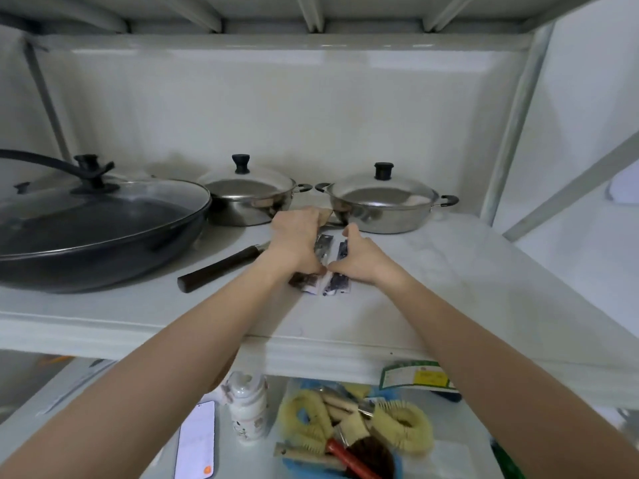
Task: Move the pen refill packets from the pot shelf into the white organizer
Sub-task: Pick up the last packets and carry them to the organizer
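Nearest the camera, on the lower shelf (466, 454), lie a phone (197, 440) with its screen lit, a small white bottle (247, 407), and a heap of yellow brushes (356, 423) on blue plastic, with a green and yellow label (415, 375) just behind them.

Two bare forearms reach up from there over the front edge of the pot shelf (449, 288). The left hand (297, 242) lies palm down over one pen refill packet (320, 252), fingers curled round it, so that its dark ends show at the wrist and beside the knuckles. The right hand (356, 259) grips a second packet (337, 283) just beside the first, thumb raised, fingers curled over its far part. The thumbs of both hands nearly touch. Both packets rest on the shelf surface, side by side, between the pots and the front edge.

To the left of the hands lies a knife with a dark handle (218, 267). Beyond it sits a big black wok (93, 243) under a glass lid (96, 205). Farther back stand two steel pots with black knobs: the left pot (247, 198) and the right pot (382, 207), both against the white back wall (311, 108).
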